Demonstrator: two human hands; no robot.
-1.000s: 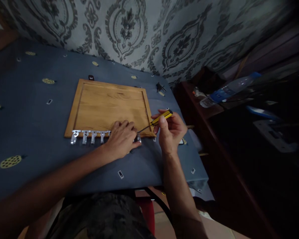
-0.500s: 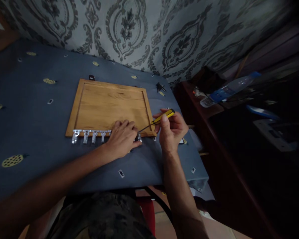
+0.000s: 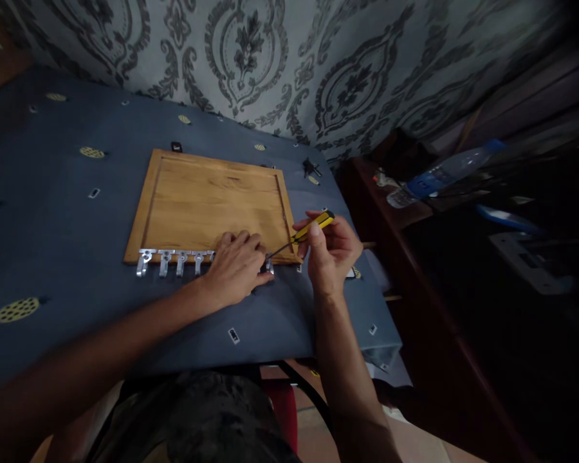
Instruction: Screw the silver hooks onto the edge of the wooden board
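A framed wooden board [image 3: 207,199] lies flat on the cloth-covered table. Several metal hooks [image 3: 165,262] line its near edge, their curled ends sticking out over the cloth. My left hand [image 3: 236,267] presses down across that edge, its fingers bent on the wood and its thumb against the rightmost hook [image 3: 269,266]. It hides the hooks under it. My right hand [image 3: 335,254] grips a yellow-and-black screwdriver [image 3: 318,225] by the handle. The shaft slants down left to that hook by my left fingertips; the exact contact of the tip is too small to tell.
Beyond the board, a small black object [image 3: 311,168] lies on the blue tablecloth [image 3: 67,238]. A patterned curtain [image 3: 246,58] hangs behind the table. To the right, a plastic bottle [image 3: 444,177] stands on a dark red surface, with a blue-and-white item [image 3: 509,218] nearby.
The view has shifted very slightly. The screwdriver handle sits a touch further left in my right hand; my left hand stays in place on the board.
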